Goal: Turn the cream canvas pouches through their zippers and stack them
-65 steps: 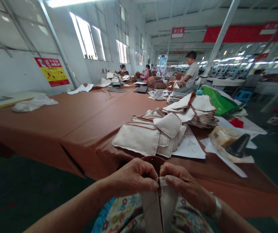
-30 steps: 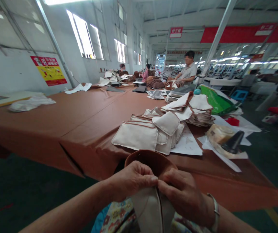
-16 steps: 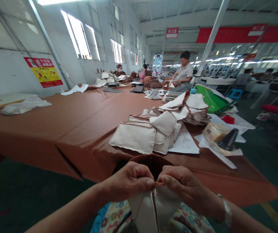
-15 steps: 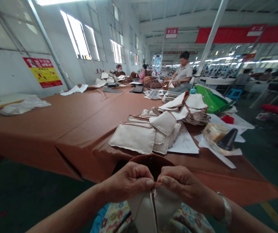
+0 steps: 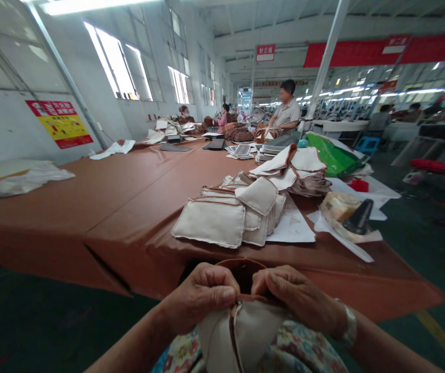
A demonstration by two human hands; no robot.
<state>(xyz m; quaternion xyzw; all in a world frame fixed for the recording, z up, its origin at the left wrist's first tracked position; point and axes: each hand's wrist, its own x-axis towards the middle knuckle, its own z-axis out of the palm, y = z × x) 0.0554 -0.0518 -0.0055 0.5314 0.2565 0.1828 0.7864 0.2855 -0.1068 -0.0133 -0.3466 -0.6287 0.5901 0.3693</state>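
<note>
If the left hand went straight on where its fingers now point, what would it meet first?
Probably the right hand, which faces the left hand across a narrow gap at the top of the pale piece; exact depth is unclear.

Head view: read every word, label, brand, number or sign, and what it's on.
"针三组": red-and-white rectangular hanging sign
"针二", last character blurred: red-and-white sign farther right
Too blurred: red-and-yellow rectangular wall poster
Too small: distant red banner, small orange sign

Stacked pale pieces (image 5: 209,223), a big worktable (image 5: 129,181) and a red banner (image 5: 356,53) mark a factory workshop.
</note>
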